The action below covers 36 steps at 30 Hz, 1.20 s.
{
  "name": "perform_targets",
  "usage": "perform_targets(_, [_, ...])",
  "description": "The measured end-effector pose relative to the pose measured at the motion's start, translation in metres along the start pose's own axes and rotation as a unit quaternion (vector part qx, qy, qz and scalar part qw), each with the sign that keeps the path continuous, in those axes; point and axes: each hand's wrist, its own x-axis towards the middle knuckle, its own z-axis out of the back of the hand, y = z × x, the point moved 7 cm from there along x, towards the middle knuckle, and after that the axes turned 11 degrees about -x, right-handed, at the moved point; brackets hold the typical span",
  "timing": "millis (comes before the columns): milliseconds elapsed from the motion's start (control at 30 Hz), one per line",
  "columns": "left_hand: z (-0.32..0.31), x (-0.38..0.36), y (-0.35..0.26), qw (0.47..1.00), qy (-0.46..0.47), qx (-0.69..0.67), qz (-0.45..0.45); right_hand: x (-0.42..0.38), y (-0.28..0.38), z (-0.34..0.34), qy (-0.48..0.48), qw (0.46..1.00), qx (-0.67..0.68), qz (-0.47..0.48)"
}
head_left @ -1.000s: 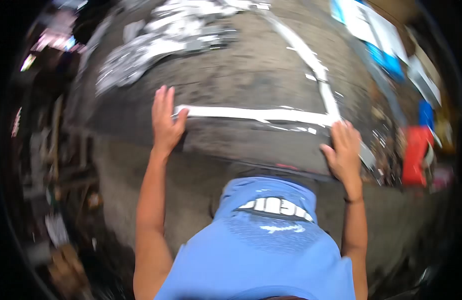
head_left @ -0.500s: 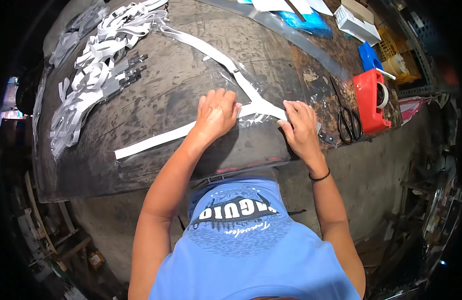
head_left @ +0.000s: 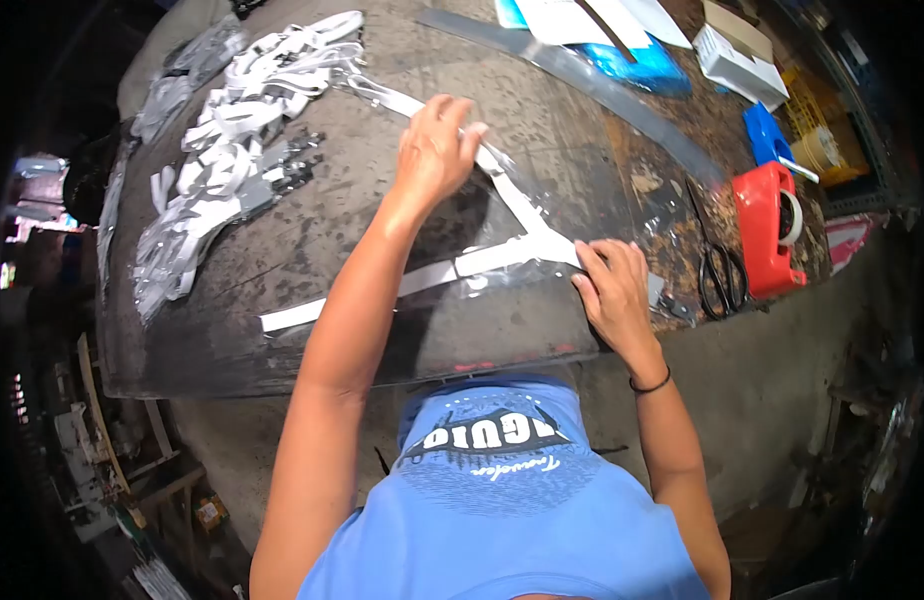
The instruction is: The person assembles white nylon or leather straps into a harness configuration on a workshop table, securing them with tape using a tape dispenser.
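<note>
A white strap (head_left: 512,258) in a Y shape, partly in clear plastic film, lies on the dark, worn table. One branch runs up and left, and the other reaches left to a cut end. My left hand (head_left: 439,150) is closed on the upper branch, its fingers curled over the strap. My right hand (head_left: 614,290) grips the strap just right of the junction, with thumb and fingers pressed on it. A grey end piece with a dark clip (head_left: 670,300) shows beyond my right hand.
At the left lies a heap of white straps (head_left: 227,150), some bagged in plastic. Black scissors (head_left: 722,280) and a red tape dispenser (head_left: 760,235) sit right of my right hand. A long translucent strip (head_left: 622,100), a blue packet (head_left: 642,72) and a white box (head_left: 739,65) are farther back.
My left hand has moved up from the left branch to the upper branch. My right hand stays by the junction. The whole view has shifted slightly.
</note>
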Motion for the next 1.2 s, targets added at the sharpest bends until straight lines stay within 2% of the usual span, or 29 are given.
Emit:
perform_targets(33, [0.01, 0.005, 0.032, 0.994, -0.074, 0.023, 0.08, -0.001, 0.002, 0.001, -0.01, 1.0, 0.009, 0.009])
perform_targets(67, [0.016, 0.01, 0.046, 0.993, -0.082, 0.039, 0.076, -0.001, 0.001, 0.0, -0.005, 1.0, 0.005, 0.004])
perform_targets(133, [0.025, 0.005, 0.105, 0.936, -0.09, -0.02, 0.339, 0.0, 0.003, 0.0, -0.012, 1.0, 0.01, 0.008])
perform_targets(233, [0.037, 0.003, 0.145, 0.917, -0.11, -0.003, 0.382, 0.0, 0.003, 0.001, 0.001, 1.0, 0.001, 0.001])
perform_targets(267, [0.042, 0.008, 0.154, 0.935, -0.11, 0.031, 0.335, 0.0, 0.002, 0.0, 0.005, 1.0, -0.002, -0.002])
perform_targets(300, [0.048, 0.01, 0.169, 0.935, -0.115, 0.035, 0.335, 0.0, 0.001, -0.001, 0.01, 1.0, -0.006, -0.006])
perform_targets(367, [0.055, 0.025, 0.17, 0.971, -0.077, 0.162, 0.159, 0.0, 0.001, -0.002, 0.015, 1.0, -0.006, -0.008])
perform_targets(400, [0.056, 0.029, 0.172, 0.976, -0.047, 0.166, 0.13, 0.0, 0.002, -0.001, 0.016, 1.0, -0.005, -0.008])
perform_targets(433, [0.058, 0.031, 0.173, 0.978, -0.042, 0.162, 0.129, 0.0, 0.002, 0.0, 0.018, 1.0, -0.006, -0.01])
perform_targets(500, [0.038, 0.04, 0.178, 0.974, 0.09, 0.177, 0.11, 0.001, -0.002, -0.001, 0.012, 1.0, -0.018, -0.018])
perform_targets(567, [0.014, 0.039, 0.203, 0.95, 0.187, 0.175, 0.177, 0.0, 0.001, 0.0, 0.015, 1.0, -0.012, -0.015])
perform_targets(667, [-0.001, 0.041, 0.202, 0.942, 0.215, 0.207, 0.151, 0.002, 0.0, 0.001, 0.035, 0.999, -0.009, -0.031])
perform_targets(767, [-0.005, 0.043, 0.175, 0.935, 0.2, 0.268, 0.117, 0.004, -0.001, 0.002, 0.035, 0.999, -0.005, -0.037])
perform_targets(833, [-0.009, 0.049, 0.122, 0.971, 0.139, 0.193, -0.032, 0.004, 0.0, 0.003, 0.03, 0.999, -0.005, -0.03])
perform_targets(867, [-0.017, 0.048, 0.086, 0.977, 0.157, 0.094, -0.112, 0.004, -0.001, 0.002, 0.037, 0.998, -0.007, -0.04])
perform_targets(900, [-0.022, 0.049, 0.044, 0.962, 0.255, -0.02, -0.098, 0.004, -0.001, 0.002, 0.035, 0.999, -0.004, -0.036])
perform_targets(967, [-0.044, 0.034, 0.0, 0.919, 0.362, -0.119, -0.103, 0.003, -0.001, 0.002, 0.034, 0.999, -0.003, -0.036])
perform_targets(1000, [-0.047, 0.032, -0.015, 0.918, 0.362, -0.122, -0.106, 0.003, -0.001, 0.002, 0.028, 0.999, -0.005, -0.032])
perform_targets(1067, [-0.062, 0.019, -0.029, 0.879, 0.465, -0.075, -0.072, 0.003, -0.001, 0.003, 0.02, 0.999, -0.007, -0.026])
perform_targets(1200, [-0.073, 0.019, -0.039, 0.866, 0.492, -0.026, -0.086, 0.001, 0.0, 0.002, 0.0, 1.0, -0.011, -0.022])
